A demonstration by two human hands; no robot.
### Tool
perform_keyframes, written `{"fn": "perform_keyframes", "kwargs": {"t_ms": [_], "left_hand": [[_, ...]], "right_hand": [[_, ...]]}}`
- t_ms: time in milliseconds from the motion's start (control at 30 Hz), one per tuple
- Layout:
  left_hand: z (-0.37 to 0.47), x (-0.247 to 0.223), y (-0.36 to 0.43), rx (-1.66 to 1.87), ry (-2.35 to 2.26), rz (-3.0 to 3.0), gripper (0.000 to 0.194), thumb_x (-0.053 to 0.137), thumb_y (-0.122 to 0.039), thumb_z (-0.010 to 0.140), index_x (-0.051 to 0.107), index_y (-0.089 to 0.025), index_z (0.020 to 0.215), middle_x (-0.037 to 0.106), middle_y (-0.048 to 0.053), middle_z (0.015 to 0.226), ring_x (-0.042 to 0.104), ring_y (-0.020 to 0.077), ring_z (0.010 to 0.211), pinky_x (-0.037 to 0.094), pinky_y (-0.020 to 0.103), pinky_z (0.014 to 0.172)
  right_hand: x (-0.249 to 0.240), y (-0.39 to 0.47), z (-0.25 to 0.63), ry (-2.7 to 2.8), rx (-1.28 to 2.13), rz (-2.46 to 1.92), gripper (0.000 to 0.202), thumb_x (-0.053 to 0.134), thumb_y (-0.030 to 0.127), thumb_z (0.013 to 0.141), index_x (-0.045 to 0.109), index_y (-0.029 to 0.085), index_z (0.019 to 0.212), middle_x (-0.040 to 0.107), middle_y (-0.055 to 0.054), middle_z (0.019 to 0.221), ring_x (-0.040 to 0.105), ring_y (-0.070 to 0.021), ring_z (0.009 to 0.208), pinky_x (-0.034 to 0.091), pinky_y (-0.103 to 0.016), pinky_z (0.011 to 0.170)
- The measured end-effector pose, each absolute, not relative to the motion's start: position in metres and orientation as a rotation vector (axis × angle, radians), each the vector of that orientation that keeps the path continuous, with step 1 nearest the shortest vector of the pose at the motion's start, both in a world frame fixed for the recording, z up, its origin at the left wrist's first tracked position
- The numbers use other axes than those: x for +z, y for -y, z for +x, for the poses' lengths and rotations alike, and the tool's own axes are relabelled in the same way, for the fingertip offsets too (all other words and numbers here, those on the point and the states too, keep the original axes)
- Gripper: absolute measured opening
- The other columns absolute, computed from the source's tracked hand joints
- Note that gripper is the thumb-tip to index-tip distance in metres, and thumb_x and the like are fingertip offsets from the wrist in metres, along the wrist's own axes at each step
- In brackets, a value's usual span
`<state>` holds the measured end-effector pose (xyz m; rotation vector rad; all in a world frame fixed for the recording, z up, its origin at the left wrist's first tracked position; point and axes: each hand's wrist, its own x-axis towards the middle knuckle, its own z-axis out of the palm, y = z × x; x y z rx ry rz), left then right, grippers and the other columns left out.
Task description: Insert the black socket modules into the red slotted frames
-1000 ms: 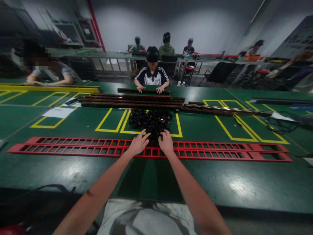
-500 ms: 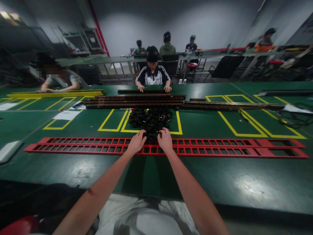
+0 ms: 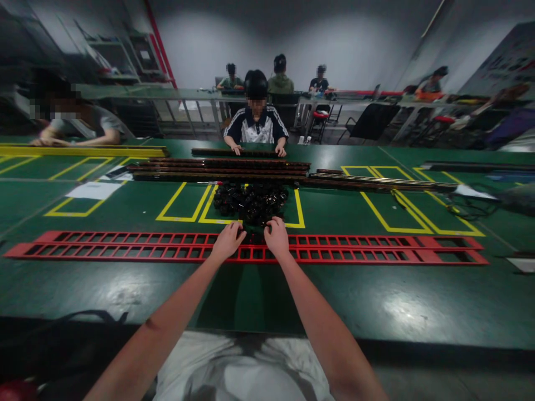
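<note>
Over the red slotted frames, the left hand and right hand are held half-curled; whether anything is gripped cannot be told. The left, spread a second ago, has been drawn in, suggesting closer handling. Black parts are heaped just beyond.

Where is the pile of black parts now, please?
In the head view, the pile of black parts is near the middle, between the stacked dark rails and the red slotted frames, just beyond the left hand and right hand.
</note>
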<state>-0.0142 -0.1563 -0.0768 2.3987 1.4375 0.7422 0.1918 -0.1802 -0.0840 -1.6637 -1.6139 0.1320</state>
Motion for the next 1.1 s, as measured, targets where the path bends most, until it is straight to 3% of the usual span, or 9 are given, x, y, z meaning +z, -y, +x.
{"fn": "perform_keyframes", "kwargs": {"t_ms": [300, 533, 800, 1000, 1100], "left_hand": [[-0.020, -0.079, 0.151, 1.054, -1.387, 2.100, 0.019, 0.060, -0.020, 0.085, 0.050, -0.021, 0.100, 0.057, 0.005, 0.101, 0.059, 0.0223, 0.097, 0.050, 0.039, 0.088], [-0.024, -0.072, 0.155, 1.161, -1.320, 1.996, 0.053, 0.068, -0.016, 0.077, 0.052, -0.021, 0.127, 0.053, 0.006, 0.115, 0.058, 0.0222, 0.107, 0.048, 0.039, 0.099], [-0.027, -0.066, 0.158, 1.119, -1.297, 1.990, 0.033, 0.071, -0.023, 0.078, 0.061, -0.020, 0.110, 0.058, 0.005, 0.110, 0.058, 0.0226, 0.108, 0.047, 0.038, 0.098], [-0.026, -0.062, 0.160, 0.953, -1.310, 1.941, 0.020, 0.067, -0.030, 0.083, 0.056, -0.020, 0.097, 0.059, 0.000, 0.089, 0.057, 0.0173, 0.081, 0.047, 0.030, 0.075], [-0.024, -0.057, 0.161, 0.931, -1.279, 1.948, 0.011, 0.061, -0.025, 0.085, 0.056, -0.020, 0.093, 0.058, 0.000, 0.089, 0.057, 0.0173, 0.083, 0.045, 0.030, 0.076]], "right_hand": [[-0.085, 0.178, 0.195, 1.633, 0.102, -1.669, 0.022, 0.048, 0.020, 0.087, 0.068, 0.017, 0.096, 0.058, -0.014, 0.122, 0.055, -0.0258, 0.118, 0.044, -0.041, 0.106], [-0.084, 0.178, 0.194, 1.644, 0.093, -1.681, 0.022, 0.048, 0.020, 0.087, 0.067, 0.016, 0.096, 0.057, -0.016, 0.122, 0.054, -0.0264, 0.118, 0.044, -0.043, 0.104], [-0.077, 0.185, 0.191, 1.675, 0.050, -1.689, 0.021, 0.050, 0.021, 0.088, 0.067, 0.016, 0.100, 0.056, -0.014, 0.115, 0.054, -0.0251, 0.109, 0.046, -0.040, 0.098], [-0.067, 0.190, 0.186, 1.883, 0.130, -1.765, 0.020, 0.049, 0.022, 0.092, 0.066, 0.019, 0.101, 0.058, -0.010, 0.104, 0.054, -0.0244, 0.100, 0.044, -0.037, 0.087], [-0.062, 0.191, 0.184, 1.969, 0.182, -1.787, 0.020, 0.046, 0.019, 0.094, 0.065, 0.020, 0.095, 0.060, -0.008, 0.100, 0.055, -0.0230, 0.097, 0.041, -0.036, 0.083]]}}
